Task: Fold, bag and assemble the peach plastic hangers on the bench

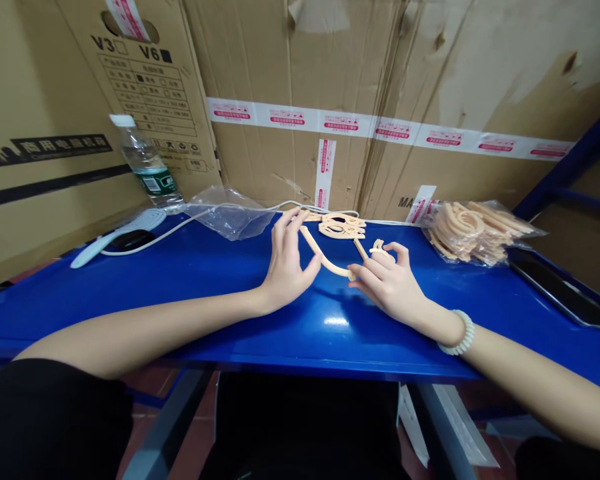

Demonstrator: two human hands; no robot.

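Nearest, the person's dark-clothed lap (305,420) shows below the front edge of the blue surface (220,333). A pale beaded bracelet (460,333) circles the right wrist. Above the surface, the right hand (390,283) has its grip closed, thumb and forefinger pinching the lower end of a curved wooden strip (334,268). That strip spans the gap between the two hands, its upper end rising to the left hand (290,263). There, thumb and fingers stand apart with the strip running between them; whether that grip is clamped on it, I cannot tell. Just behind the right hand are a straight wooden stick (361,249) and a small wooden piece (379,245), partly hidden by the fingers. Farther back lies a flat wooden cutout (341,227). To the right, a dark flat device (565,287) rests near a clear bag of wooden pieces (473,230); to the left are a light blue brush (113,241), a crumpled plastic bag (230,213) and a water bottle (153,170). Taped cardboard (290,60) stands behind everything.
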